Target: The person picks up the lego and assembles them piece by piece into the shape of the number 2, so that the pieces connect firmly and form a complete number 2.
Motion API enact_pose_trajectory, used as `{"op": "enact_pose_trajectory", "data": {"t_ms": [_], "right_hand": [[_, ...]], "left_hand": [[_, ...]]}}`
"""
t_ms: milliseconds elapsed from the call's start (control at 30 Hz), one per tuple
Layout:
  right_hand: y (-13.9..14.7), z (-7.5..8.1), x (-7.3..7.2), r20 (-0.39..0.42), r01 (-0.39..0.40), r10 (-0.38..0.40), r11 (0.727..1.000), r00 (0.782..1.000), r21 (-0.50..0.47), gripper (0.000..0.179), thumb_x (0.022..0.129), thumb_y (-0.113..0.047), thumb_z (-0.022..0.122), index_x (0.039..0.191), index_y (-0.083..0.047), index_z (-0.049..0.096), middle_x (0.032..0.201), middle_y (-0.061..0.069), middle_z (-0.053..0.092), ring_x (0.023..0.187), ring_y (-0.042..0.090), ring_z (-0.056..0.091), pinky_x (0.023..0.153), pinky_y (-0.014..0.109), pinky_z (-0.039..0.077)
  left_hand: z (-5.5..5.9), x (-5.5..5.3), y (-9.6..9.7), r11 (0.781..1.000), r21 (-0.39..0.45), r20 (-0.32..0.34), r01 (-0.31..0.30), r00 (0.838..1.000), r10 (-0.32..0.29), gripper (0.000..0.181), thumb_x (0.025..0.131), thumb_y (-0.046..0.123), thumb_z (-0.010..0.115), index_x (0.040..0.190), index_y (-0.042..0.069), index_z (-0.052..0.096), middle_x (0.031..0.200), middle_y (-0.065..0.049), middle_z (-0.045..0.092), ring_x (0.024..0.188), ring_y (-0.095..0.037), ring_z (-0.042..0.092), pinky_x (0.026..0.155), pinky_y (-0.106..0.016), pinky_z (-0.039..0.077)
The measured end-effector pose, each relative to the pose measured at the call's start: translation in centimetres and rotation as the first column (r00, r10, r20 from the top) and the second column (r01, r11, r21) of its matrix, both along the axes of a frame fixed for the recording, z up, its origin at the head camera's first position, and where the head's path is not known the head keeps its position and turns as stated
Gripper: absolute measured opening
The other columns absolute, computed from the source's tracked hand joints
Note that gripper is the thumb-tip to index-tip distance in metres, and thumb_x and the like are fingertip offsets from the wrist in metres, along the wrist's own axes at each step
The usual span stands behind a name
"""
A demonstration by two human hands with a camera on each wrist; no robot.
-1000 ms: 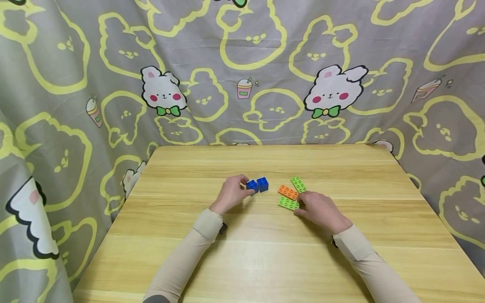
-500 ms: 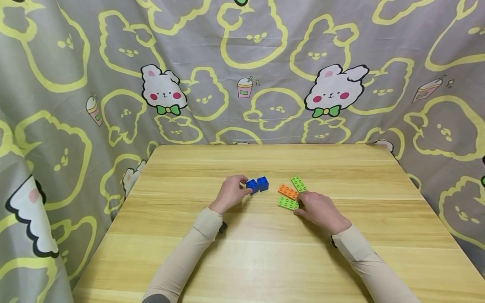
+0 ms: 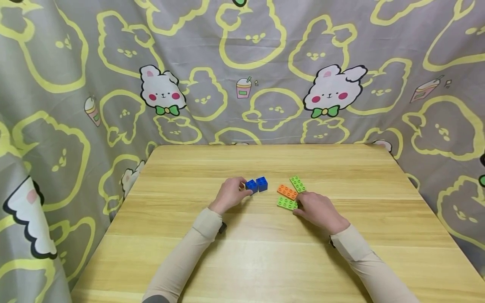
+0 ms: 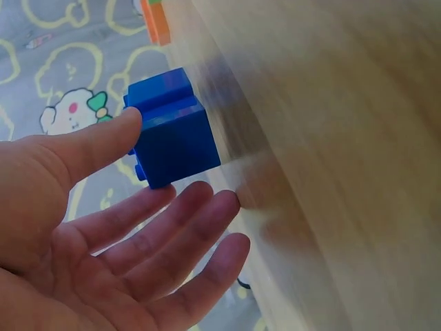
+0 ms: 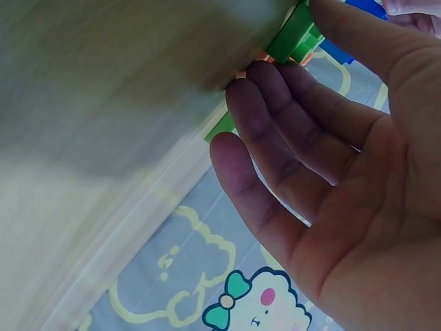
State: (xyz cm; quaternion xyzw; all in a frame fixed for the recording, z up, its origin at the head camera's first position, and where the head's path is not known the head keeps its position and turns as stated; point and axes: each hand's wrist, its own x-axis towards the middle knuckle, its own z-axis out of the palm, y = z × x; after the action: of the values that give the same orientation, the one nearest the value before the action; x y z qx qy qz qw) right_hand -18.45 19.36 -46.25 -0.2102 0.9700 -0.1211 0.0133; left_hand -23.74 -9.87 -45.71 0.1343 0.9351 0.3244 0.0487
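Observation:
Two blue toy building bricks stand nearly side by side on the table. My left hand (image 3: 229,195) pinches the left blue brick (image 3: 251,186) between thumb and index finger, its other fingers loosely spread. Just right of it is the second blue brick (image 3: 262,184). My right hand (image 3: 322,212) has thumb and index finger on either side of the right end of the near green flat brick (image 3: 287,203). Directly behind that lies an orange flat brick (image 3: 286,192), its right end close to the fingers. The far green flat brick (image 3: 297,184) slants away behind my right hand.
A light wooden table (image 3: 242,261) extends around both hands. Behind it and along both sides hangs a grey curtain (image 3: 212,46) with yellow outlines and white rabbits, close to the table's edges.

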Motion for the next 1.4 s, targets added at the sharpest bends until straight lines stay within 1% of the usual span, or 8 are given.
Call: {"op": "enact_pose_trajectory", "data": {"t_ms": [233,500,667,800,900,1067,1233,1400], "right_hand": [[-0.1,-0.1,0.1,0.004,0.002,-0.002,1.0,1.0,0.007,0.026,0.089,-0.031,0.08,0.086,-0.012,0.063,0.076,-0.004,0.055,0.065,0.013,0.047,0.054,0.032,0.042],[0.1,0.1,-0.1,-0.02,-0.006,0.007,1.0,1.0,0.02,0.026,0.09,-0.03,0.08,0.084,-0.013,0.062,0.074,-0.004,0.053,0.064,0.014,0.046,0.053,0.032,0.041],[0.1,0.4,-0.2,-0.004,-0.005,0.005,1.0,1.0,0.022,0.025,0.09,-0.031,0.079,0.085,-0.013,0.062,0.074,-0.004,0.052,0.065,0.014,0.046,0.053,0.031,0.04],[0.1,0.4,-0.3,-0.014,-0.011,0.011,1.0,1.0,0.022,0.025,0.091,-0.03,0.079,0.085,-0.013,0.062,0.075,-0.004,0.053,0.065,0.014,0.046,0.053,0.032,0.041],[0.1,0.4,-0.2,-0.004,-0.007,0.007,1.0,1.0,0.015,0.024,0.091,-0.029,0.079,0.085,-0.013,0.062,0.075,-0.004,0.053,0.065,0.014,0.046,0.054,0.032,0.041],[0.0,0.1,0.2,0.007,-0.009,0.009,1.0,1.0,0.007,0.023,0.091,-0.029,0.079,0.086,-0.013,0.063,0.076,-0.004,0.054,0.066,0.014,0.046,0.055,0.032,0.041],[-0.1,0.0,0.4,-0.005,-0.018,0.018,1.0,1.0,0.006,0.024,0.091,-0.029,0.079,0.084,-0.013,0.062,0.075,-0.004,0.053,0.066,0.014,0.046,0.055,0.032,0.041],[-0.3,0.0,0.4,-0.008,-0.022,0.022,1.0,1.0,0.004,0.024,0.091,-0.029,0.079,0.084,-0.014,0.062,0.075,-0.004,0.053,0.066,0.013,0.046,0.055,0.032,0.041]], "left_hand": [[-0.1,-0.1,-0.1,1.0,-0.013,-0.012,0.012,1.0,-0.012,0.032,0.095,0.021,0.074,0.118,-0.001,0.07,0.108,-0.016,0.073,0.096,-0.028,0.07,0.083,-0.042,0.058],[0.3,-0.3,-0.2,0.999,0.005,0.006,0.032,0.999,-0.032,0.032,0.097,0.02,0.071,0.121,-0.002,0.068,0.107,-0.016,0.074,0.096,-0.027,0.071,0.085,-0.041,0.058],[0.5,-0.4,-0.2,0.999,0.0,0.02,0.039,0.999,-0.039,0.032,0.098,0.018,0.07,0.122,-0.002,0.067,0.104,-0.015,0.075,0.092,-0.026,0.072,0.083,-0.04,0.058],[0.7,-0.5,-0.2,0.999,0.002,0.036,0.048,0.998,-0.048,0.031,0.098,0.018,0.069,0.122,-0.002,0.066,0.105,-0.016,0.075,0.092,-0.026,0.072,0.083,-0.04,0.059],[0.8,-0.3,-0.2,0.999,0.003,0.057,0.054,0.997,-0.054,0.03,0.099,0.02,0.068,0.121,-0.001,0.066,0.106,-0.016,0.075,0.092,-0.026,0.072,0.083,-0.041,0.059],[0.4,0.2,-0.2,0.998,0.009,0.081,0.063,0.995,-0.063,0.031,0.099,0.02,0.068,0.122,0.0,0.066,0.107,-0.015,0.075,0.094,-0.025,0.072,0.085,-0.041,0.058],[0.5,0.4,-0.2,0.997,0.011,0.084,0.076,0.994,-0.077,0.032,0.098,0.02,0.069,0.122,-0.001,0.066,0.107,-0.016,0.075,0.096,-0.027,0.072,0.087,-0.042,0.058],[0.7,0.7,-0.2,0.995,-0.013,0.076,0.095,0.993,-0.094,0.032,0.097,0.02,0.07,0.121,-0.001,0.067,0.107,-0.015,0.075,0.097,-0.026,0.072,0.087,-0.042,0.058]]}}
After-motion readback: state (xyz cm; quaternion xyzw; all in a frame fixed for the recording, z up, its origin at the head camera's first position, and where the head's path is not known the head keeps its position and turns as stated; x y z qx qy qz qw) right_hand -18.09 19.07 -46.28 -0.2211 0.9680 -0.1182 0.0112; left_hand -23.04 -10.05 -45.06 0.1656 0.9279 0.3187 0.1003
